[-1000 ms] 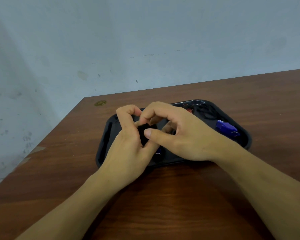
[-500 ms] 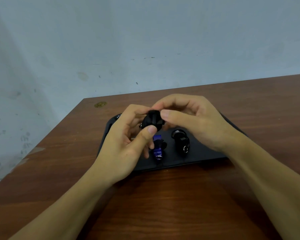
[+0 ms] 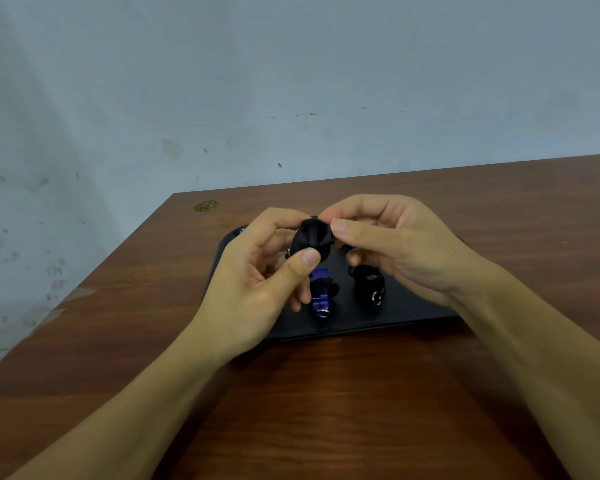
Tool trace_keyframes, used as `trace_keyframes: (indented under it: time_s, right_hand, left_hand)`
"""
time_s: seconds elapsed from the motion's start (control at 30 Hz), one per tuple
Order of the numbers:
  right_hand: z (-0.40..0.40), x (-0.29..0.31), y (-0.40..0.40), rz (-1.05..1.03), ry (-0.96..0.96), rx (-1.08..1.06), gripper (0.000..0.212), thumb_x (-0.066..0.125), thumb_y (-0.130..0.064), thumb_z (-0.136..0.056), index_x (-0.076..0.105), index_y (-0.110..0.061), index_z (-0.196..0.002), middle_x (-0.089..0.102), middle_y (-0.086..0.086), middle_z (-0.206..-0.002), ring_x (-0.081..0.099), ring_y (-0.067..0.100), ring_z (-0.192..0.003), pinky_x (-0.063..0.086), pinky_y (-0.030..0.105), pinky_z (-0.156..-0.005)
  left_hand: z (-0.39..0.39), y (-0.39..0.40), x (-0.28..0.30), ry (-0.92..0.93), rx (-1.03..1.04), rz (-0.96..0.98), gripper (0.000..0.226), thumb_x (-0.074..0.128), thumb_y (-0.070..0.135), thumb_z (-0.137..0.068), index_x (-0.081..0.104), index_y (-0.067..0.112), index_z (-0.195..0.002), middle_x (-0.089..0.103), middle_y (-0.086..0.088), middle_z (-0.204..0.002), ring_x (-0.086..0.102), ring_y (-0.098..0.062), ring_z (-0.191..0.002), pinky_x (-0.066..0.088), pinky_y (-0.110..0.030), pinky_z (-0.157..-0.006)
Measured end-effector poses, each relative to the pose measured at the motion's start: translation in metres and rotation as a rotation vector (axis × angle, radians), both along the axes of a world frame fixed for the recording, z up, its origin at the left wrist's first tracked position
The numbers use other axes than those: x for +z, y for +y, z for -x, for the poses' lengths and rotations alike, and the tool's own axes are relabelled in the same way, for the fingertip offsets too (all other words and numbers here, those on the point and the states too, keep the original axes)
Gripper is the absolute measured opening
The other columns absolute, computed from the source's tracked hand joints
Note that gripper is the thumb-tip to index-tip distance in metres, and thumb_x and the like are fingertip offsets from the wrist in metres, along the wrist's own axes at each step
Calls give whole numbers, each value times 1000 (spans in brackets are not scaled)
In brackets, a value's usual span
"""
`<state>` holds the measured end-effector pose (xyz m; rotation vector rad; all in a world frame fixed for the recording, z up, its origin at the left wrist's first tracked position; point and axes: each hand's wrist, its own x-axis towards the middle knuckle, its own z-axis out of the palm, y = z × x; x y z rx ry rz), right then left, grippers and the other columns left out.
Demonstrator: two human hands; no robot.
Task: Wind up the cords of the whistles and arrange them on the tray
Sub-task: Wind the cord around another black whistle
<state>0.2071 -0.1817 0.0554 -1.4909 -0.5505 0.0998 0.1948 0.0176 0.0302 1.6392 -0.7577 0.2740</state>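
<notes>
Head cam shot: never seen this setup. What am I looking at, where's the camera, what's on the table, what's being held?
There is no robot here: a person works with two bare hands. The single picture comes from a wide-angle camera worn on the person's head, looking forward and down, so the forearms enter from the bottom edge.

The surface is a brown wooden table against a pale wall. On it lies a black tray. Two whistles with cords already wound rest on the tray: a blue whistle and a black whistle to its right.

Above the tray, the left hand and right hand together pinch a third, black bundle, a whistle wrapped in its cord. More of the tray is hidden behind the hands.
</notes>
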Motion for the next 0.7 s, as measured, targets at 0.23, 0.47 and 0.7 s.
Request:
trace_keyframes:
  time_s: [0.23,0.47,0.7]
  right_hand:
    - [1,1,0,5,-10,-12,13,73,-27,-75,75,-21,-86,71,-3,-85,63,6,-78,51,24,-69]
    - [0,-1,-1,-17,-19,13,10,72,-20,-82,76,-19,-91,72,4,-87,66,10,-80,51,23,-65]
    - [2,-1,5,140,-122,-84,18,73,-29,-74,72,-18,-88,72,-3,-77,61,3,-64,44,21,-55]
  left_hand:
    - [-1,1,-1,16,12,-2,32,62,27,-90,56,11,-117,68,-13,-88,59,-25,-55,50,-35,-49]
    - [-1,2,1,34,-11,13,29,60,27,-91,58,13,-117,69,-18,-93,56,-24,-50,49,-34,-46]
    - [-2,3,0,64,-61,45,23,60,22,-92,58,13,-113,71,-15,-87,54,-27,-46,47,-33,-46]
